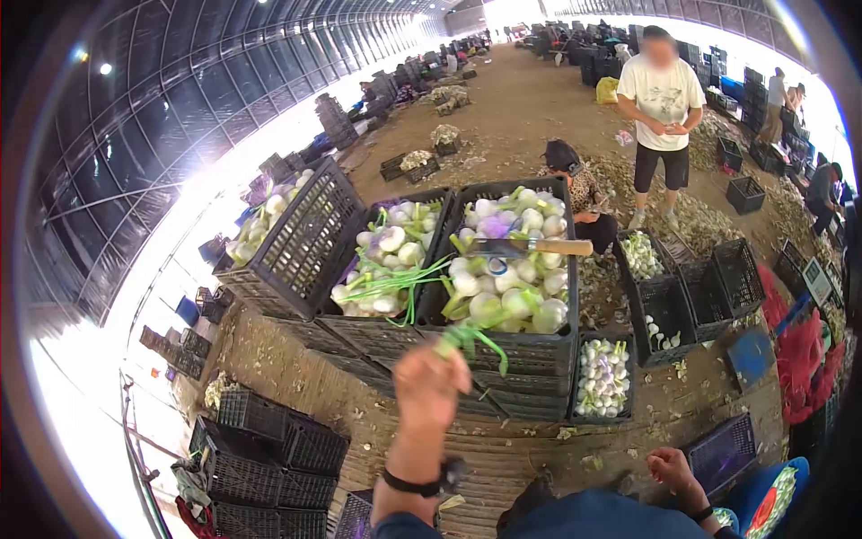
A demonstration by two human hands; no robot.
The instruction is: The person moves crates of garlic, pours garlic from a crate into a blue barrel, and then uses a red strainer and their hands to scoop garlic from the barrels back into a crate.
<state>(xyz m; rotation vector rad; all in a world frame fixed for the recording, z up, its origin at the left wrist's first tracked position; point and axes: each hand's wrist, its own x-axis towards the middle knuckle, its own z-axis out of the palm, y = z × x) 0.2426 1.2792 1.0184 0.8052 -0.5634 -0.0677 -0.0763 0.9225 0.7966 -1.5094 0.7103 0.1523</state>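
My left hand (pixel 431 386), a dark band on its wrist, is raised in front of the stacked crates. Its fingers are closed on a green strip (pixel 480 345), blurred, which may be a tie or a leaf. Behind it, the right crate (pixel 575 296) is heaped with white bulbs (pixel 512 301) that look like fresh garlic. Across them lies a knife (pixel 539 245) with a wooden handle. More green strips (pixel 404 286) lie over the bulbs in the crate to its left (pixel 330 292). Low at my right side, my right hand (pixel 672 469) has curled fingers and shows nothing in them.
A tilted crate (pixel 305 229) of bulbs stands at the left. Below right sits another filled crate (pixel 604 377). Black crates (pixel 269 454) are stacked lower left. One person (pixel 664 108) stands ahead; another (pixel 575 180) crouches behind the stack. Peelings (pixel 611 193) litter the ground.
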